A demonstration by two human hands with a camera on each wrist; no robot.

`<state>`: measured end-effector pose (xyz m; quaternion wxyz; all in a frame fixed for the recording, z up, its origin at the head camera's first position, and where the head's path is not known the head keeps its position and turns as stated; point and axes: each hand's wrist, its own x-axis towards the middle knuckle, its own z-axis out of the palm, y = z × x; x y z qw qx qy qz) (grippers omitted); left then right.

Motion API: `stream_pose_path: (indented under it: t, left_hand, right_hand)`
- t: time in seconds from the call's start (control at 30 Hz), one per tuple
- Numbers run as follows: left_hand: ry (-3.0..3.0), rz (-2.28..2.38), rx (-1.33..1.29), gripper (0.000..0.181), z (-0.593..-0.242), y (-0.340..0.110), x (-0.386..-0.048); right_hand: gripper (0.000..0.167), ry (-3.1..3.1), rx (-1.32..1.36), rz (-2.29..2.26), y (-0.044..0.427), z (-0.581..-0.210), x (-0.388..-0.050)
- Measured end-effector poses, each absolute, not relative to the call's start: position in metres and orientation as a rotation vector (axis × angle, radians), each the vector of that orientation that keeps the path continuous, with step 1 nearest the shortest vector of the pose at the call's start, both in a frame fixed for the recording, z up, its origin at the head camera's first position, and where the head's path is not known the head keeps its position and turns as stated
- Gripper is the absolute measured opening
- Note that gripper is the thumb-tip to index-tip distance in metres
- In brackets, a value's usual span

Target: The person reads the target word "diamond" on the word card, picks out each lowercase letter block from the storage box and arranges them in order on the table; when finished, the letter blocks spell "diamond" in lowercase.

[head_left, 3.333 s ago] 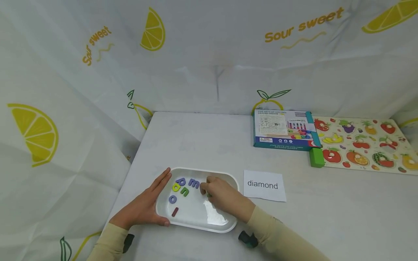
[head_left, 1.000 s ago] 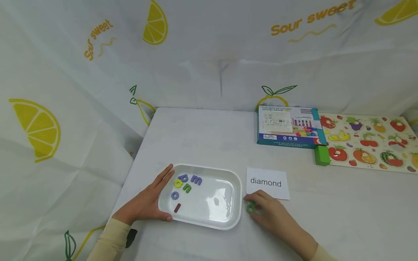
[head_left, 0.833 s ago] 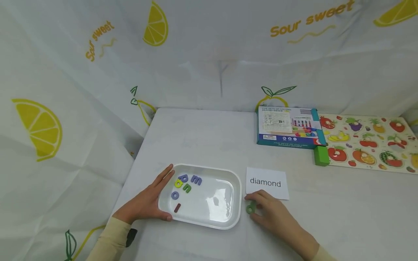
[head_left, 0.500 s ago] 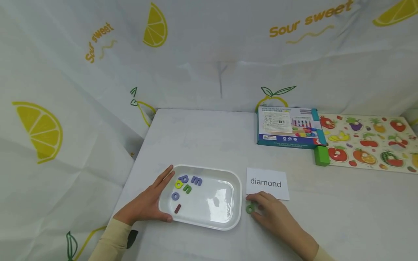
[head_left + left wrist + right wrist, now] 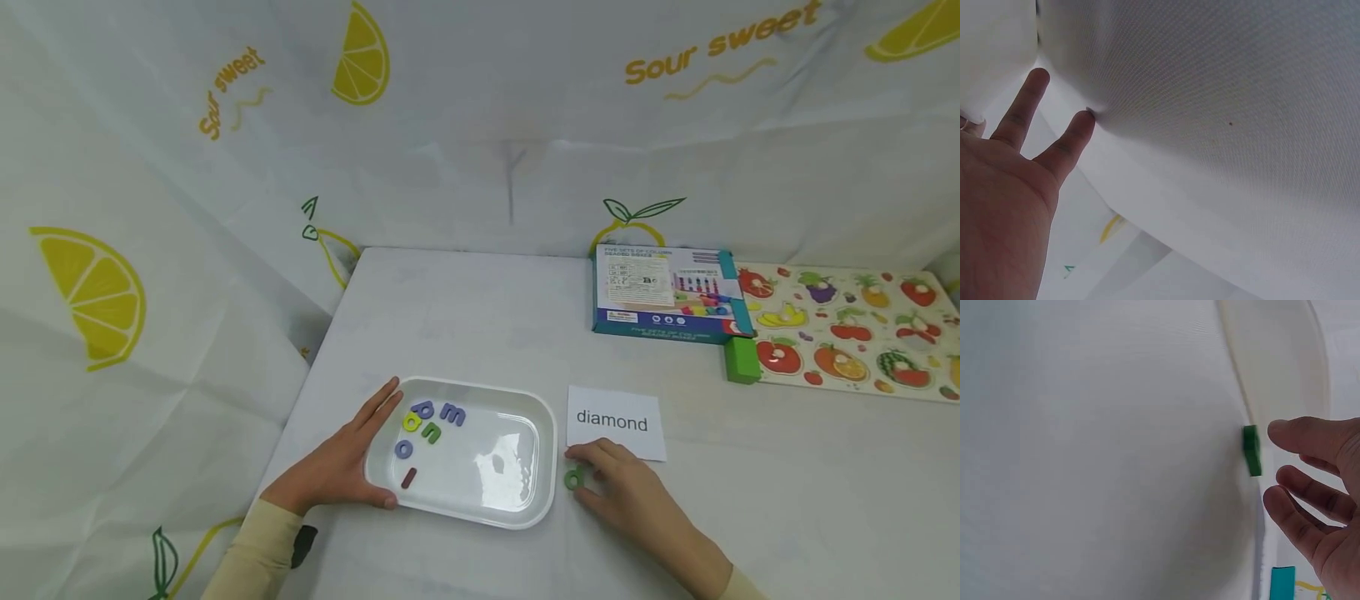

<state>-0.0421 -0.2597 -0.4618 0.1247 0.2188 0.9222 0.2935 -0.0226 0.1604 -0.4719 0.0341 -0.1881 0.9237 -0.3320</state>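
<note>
The white tray (image 5: 517,512) holds loose letters: a purple m (image 5: 453,413), a yellow letter (image 5: 412,422), a green n (image 5: 431,432), a purple o (image 5: 403,449), a dark red bar-shaped letter (image 5: 408,477) and another purple letter (image 5: 423,409). Against the tray's left end rests my left hand (image 5: 341,462), fingers extended and thumb by the near rim. A green letter with a round loop (image 5: 573,478) lies on the table right of the tray. My right hand (image 5: 630,492) is just beside it; in the right wrist view thumb and fingers are spread, apart from the green letter (image 5: 1252,450).
A paper card reading "diamond" (image 5: 613,421) lies just beyond the right hand. Farther back are a boxed toy set (image 5: 667,292), a green block (image 5: 742,361) and a fruit puzzle board (image 5: 851,333). A printed curtain (image 5: 480,125) hangs behind the white table (image 5: 450,308).
From inside the tray, my right hand has moved right with the green letter, which now lies on the table below the card, released. My left hand has stayed at the tray.
</note>
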Motion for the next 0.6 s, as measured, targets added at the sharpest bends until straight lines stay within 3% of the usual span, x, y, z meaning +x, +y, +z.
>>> stream_pose_path:
  t: [0.3,0.43,0.6]
  left_hand:
    - [2.690,0.869,0.631,0.141,-0.463,-0.261,-0.042]
    - [2.683,0.880,0.631,0.141,-0.462,-0.260,-0.041]
    - [2.670,0.890,0.639,0.140,-0.462,-0.260,-0.041]
  right_hand:
    - [0.050,2.701,-0.833,-1.328,0.150,-0.432,-0.038]
    - [0.044,2.469,-1.024,-1.378,0.118,-0.415,-0.046]
    - [0.037,2.281,-1.151,-1.123,0.059,-0.412,-0.052]
